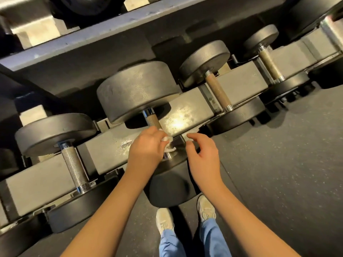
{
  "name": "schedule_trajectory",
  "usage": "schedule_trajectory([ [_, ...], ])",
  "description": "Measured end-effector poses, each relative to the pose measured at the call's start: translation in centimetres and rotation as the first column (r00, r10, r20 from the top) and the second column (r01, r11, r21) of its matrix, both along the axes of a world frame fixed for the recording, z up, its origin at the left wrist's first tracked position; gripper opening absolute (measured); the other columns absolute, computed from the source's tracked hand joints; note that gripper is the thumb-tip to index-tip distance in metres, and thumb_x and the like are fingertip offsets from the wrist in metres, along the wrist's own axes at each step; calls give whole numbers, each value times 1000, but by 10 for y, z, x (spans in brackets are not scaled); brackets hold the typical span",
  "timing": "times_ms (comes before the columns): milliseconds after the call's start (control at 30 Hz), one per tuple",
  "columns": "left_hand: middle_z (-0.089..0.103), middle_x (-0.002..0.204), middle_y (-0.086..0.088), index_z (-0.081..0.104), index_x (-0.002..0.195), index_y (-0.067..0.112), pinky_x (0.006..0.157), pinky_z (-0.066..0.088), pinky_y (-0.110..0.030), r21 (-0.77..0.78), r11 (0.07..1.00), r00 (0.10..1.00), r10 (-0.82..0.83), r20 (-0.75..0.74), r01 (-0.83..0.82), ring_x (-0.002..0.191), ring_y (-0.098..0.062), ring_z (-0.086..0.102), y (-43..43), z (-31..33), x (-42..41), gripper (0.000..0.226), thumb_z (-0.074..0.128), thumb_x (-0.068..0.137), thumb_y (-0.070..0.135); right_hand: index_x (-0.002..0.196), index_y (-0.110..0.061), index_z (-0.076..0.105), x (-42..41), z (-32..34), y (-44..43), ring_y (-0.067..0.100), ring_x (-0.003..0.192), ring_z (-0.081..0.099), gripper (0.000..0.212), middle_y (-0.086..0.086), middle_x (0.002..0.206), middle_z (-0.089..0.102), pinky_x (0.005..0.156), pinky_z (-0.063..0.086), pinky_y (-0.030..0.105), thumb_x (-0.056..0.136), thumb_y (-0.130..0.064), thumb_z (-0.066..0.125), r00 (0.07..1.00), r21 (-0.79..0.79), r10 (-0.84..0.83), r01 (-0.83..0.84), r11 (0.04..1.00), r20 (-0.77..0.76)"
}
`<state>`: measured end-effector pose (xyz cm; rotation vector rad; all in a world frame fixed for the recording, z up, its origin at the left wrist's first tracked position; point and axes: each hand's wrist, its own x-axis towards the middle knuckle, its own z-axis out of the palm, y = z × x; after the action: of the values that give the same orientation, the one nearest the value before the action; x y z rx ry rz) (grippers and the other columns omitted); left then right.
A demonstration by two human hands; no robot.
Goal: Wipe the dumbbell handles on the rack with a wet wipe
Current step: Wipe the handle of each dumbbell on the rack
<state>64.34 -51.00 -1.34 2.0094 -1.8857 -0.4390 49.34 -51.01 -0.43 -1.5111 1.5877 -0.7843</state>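
Left hand [146,147]: grip closed on the wet wipe [168,143], pressed at the near end of the central dumbbell handle [153,121] on the rack [239,84]. Right hand [203,154]: relaxed, holding nothing, just beside. Step: wiping this handle. The next stroke likely must reach the bare far knurling.

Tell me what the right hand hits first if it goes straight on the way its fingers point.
The right hand would most likely meet the handle of the middle dumbbell, near the wet wipe that the left hand holds on it. Its fingertips look close, but their height above it is unclear.
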Motion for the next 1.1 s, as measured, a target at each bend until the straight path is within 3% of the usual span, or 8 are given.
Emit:
schedule_trajectory([
  [100,60,78,-9,68,79,7,59,38,-24,-50,997,996,63,65,-60,69,-26,60,-4,1,-8,8,76,77,6,112,-15,64,-28,-3,-8,7,104,49,24,-18,103,55,86,30,0,91,-6,56,995,-69,73,-78,995,-67],
  [267,59,86,-4,69,89,9,65,40,-25,-67,996,998,58,-9,-59,78,-19,58,-26,13,-30,4,67,87,13,110,-9,65,-77,11,-62,1,100,41,24,-10,106,56,87,24,-2,90,-8,52,971,-269,6,-72,960,-238],
  [300,57,90,-1,70,94,10,69,38,-23,-41,997,997,67,-45,-69,81,-14,55,-34,16,-37,9,64,90,16,110,-8,64,-85,12,-75,4,101,42,25,-6,107,58,89,26,3,89,-10,52,960,-304,-15,-73,950,-278],
  [400,54,99,4,69,106,12,74,27,-12,1,995,984,96,-153,-97,89,-3,44,-60,21,-58,17,59,94,20,120,-5,61,-100,6,-114,24,117,47,31,10,124,59,101,35,37,91,-15,55,892,-287,-26,-117,951,-451],
  [500,60,110,1,67,112,15,80,30,-12,24,993,969,117,-219,-115,97,-6,49,-84,21,-75,21,59,94,21,130,-4,54,-104,-7,-143,31,127,43,45,15,137,50,106,32,46,94,-30,48,835,-179,5,-124,976,-550],
  [600,61,109,0,67,111,15,81,33,-15,4,992,965,122,-231,-125,100,-11,54,-106,14,-87,20,59,94,21,126,-7,59,-105,-17,-151,31,121,50,58,14,131,56,101,40,47,90,-45,33,816,-188,11,-146,971,-578],
  [833,61,106,-2,65,111,11,72,34,-1,-119,956,925,221,-310,-269,89,-3,50,-164,-9,-112,19,58,94,16,120,-11,63,-108,-20,-152,28,113,56,51,9,121,63,96,42,43,91,-40,32,832,-241,-9,-151,959,-555],
  [1100,63,103,-7,67,111,9,76,39,-20,-3,931,880,344,-328,-365,92,-17,56,-173,-35,-127,21,56,94,13,118,-12,63,-108,-20,-152,27,109,58,44,8,118,64,93,42,42,92,-36,36,836,-272,-17,-159,949,-548],
])
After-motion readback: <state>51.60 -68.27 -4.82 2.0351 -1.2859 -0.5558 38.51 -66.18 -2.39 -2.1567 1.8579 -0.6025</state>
